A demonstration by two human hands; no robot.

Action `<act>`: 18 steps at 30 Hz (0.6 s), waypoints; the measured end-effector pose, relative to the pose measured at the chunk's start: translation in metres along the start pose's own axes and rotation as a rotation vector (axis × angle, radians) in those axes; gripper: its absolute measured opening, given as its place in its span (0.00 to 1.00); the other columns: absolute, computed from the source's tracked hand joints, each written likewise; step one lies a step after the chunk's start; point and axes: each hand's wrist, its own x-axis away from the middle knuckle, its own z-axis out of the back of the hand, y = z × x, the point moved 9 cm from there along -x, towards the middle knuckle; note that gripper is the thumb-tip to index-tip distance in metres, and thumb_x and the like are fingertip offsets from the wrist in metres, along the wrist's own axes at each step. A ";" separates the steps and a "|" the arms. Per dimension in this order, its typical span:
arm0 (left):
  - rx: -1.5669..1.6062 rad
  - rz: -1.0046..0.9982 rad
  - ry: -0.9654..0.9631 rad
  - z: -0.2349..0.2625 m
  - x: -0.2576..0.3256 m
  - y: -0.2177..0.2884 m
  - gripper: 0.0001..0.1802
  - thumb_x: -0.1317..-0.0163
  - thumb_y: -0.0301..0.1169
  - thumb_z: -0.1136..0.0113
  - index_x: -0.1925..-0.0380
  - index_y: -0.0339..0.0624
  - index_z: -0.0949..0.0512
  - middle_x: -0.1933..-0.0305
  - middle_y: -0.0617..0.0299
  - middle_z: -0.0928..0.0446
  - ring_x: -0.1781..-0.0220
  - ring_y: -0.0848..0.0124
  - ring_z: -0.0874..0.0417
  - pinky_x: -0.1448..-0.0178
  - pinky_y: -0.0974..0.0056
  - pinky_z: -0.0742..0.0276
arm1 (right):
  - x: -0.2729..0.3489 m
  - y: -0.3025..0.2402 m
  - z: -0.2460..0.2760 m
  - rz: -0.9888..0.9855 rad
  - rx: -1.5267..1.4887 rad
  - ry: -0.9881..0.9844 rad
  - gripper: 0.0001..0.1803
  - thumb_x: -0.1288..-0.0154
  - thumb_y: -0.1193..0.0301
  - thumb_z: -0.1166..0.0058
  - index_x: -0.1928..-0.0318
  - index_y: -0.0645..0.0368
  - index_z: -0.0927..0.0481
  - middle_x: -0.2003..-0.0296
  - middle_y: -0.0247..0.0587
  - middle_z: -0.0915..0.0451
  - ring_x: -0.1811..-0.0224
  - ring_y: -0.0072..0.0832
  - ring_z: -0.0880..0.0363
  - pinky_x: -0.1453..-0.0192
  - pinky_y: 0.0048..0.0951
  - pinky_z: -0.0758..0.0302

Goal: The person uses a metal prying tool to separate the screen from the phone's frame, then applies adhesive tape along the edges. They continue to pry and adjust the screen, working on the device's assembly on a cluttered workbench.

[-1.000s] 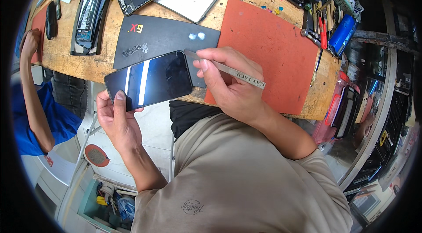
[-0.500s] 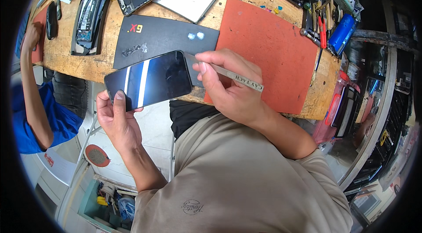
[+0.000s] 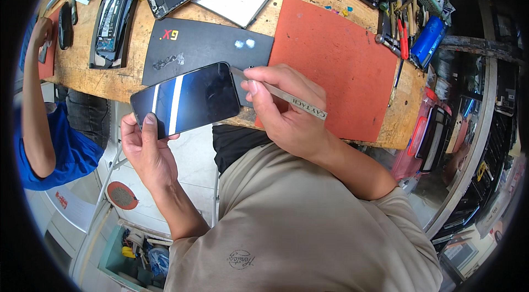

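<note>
**Tweezers at the phone's edge**

The left hand (image 3: pixel 147 151) holds a dark phone (image 3: pixel 187 98) flat above the lap, thumb pressed on its near-left corner, fingers closed under it. The right hand (image 3: pixel 286 110) has a tight pinch grip on metal tweezers (image 3: pixel 281 93), whose tip meets the phone's right edge (whether it has slipped into the seam, I cannot tell). The phone hangs just off the near edge of the bench (image 3: pixel 132 79), over the gap between bench and knees.

By the look of it the work is at an early stage: the glass sits whole and flush, with no gap showing along any side, so whatever opening or prying is meant appears still to be done.

On the bench lie a black mat (image 3: pixel 204 44) just beyond the phone, a red mat (image 3: pixel 336 55) to the right, and opened phones (image 3: pixel 115 11) at the far left. Another person's arm (image 3: pixel 34 99) in a blue sleeve rests at the left.
</note>
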 end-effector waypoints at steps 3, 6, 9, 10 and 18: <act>-0.001 0.000 0.011 -0.001 0.000 0.001 0.05 0.19 0.25 0.38 0.51 0.39 0.25 0.57 0.57 0.14 0.65 0.74 0.13 0.66 0.64 0.13 | 0.000 -0.001 0.000 0.002 0.008 0.000 0.09 0.26 0.84 0.37 0.49 0.67 0.14 0.64 0.43 0.14 0.68 0.21 0.17 0.68 0.24 0.22; 0.005 0.001 0.013 0.000 0.001 0.001 0.05 0.19 0.25 0.38 0.51 0.39 0.25 0.57 0.57 0.14 0.65 0.74 0.12 0.66 0.65 0.13 | 0.002 0.000 0.001 -0.024 0.024 -0.020 0.09 0.26 0.85 0.37 0.49 0.67 0.14 0.64 0.44 0.14 0.68 0.21 0.17 0.68 0.24 0.22; 0.005 0.001 -0.007 -0.001 0.001 0.001 0.05 0.19 0.26 0.37 0.51 0.42 0.24 0.54 0.59 0.14 0.63 0.75 0.12 0.65 0.68 0.13 | 0.004 0.000 0.002 -0.037 0.031 -0.064 0.09 0.23 0.84 0.40 0.46 0.68 0.14 0.59 0.45 0.12 0.62 0.22 0.11 0.63 0.23 0.14; 0.024 -0.003 -0.033 -0.003 0.001 0.001 0.04 0.19 0.26 0.37 0.51 0.43 0.24 0.53 0.61 0.14 0.62 0.76 0.12 0.65 0.69 0.13 | 0.004 -0.001 0.002 -0.024 0.034 -0.078 0.09 0.21 0.83 0.42 0.45 0.69 0.14 0.57 0.45 0.12 0.59 0.23 0.08 0.61 0.22 0.11; 0.019 -0.017 -0.040 -0.003 0.002 0.002 0.05 0.19 0.26 0.37 0.51 0.44 0.24 0.54 0.61 0.13 0.62 0.76 0.12 0.65 0.69 0.14 | 0.004 -0.002 0.003 -0.006 0.020 -0.045 0.09 0.24 0.84 0.38 0.47 0.68 0.14 0.61 0.45 0.13 0.65 0.22 0.13 0.65 0.24 0.18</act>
